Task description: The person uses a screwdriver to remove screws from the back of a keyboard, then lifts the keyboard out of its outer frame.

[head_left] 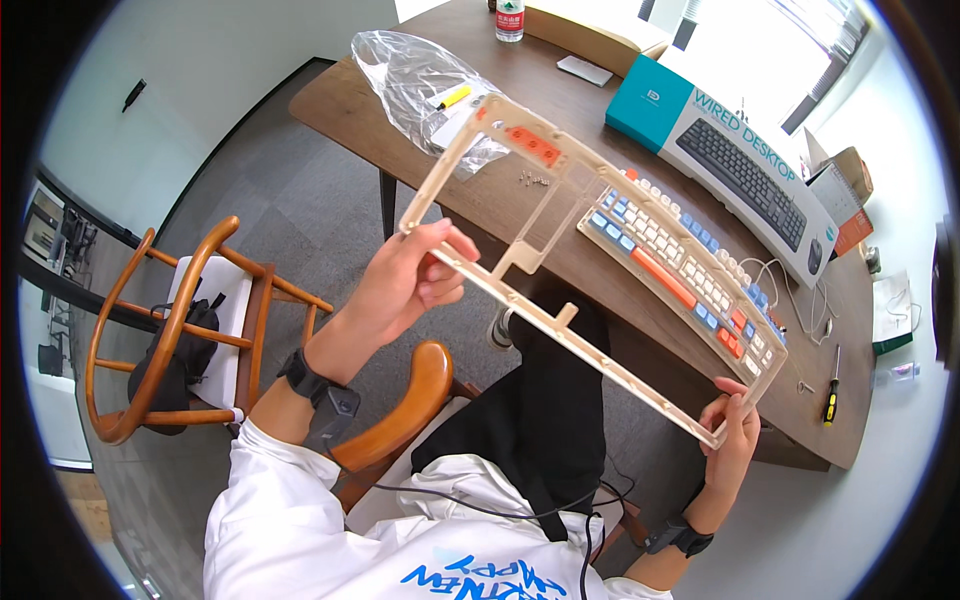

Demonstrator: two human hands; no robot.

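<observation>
Hands grip a translucent keyboard frame [560, 250] held above the lap: left hand [405, 285] clamped on its nine o'clock corner, right hand [733, 430] pinching the four o'clock corner. Beyond, at one o'clock, a keyboard [680, 265] lies on the table [400, 110].

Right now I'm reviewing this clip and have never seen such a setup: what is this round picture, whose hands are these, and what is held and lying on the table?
The picture comes from a wide fisheye camera worn on a person's head, looking down, so straight edges bend near the rim. No robot here: the two bare hands are the wearer's own. The left hand and the right hand hold a pale keyboard frame by opposite ends, lifted above the lap. On the wooden table lie a keyboard with cream, blue and orange keys, a keyboard box, a clear plastic bag, small screws and a screwdriver. A wooden chair stands at the left.
</observation>
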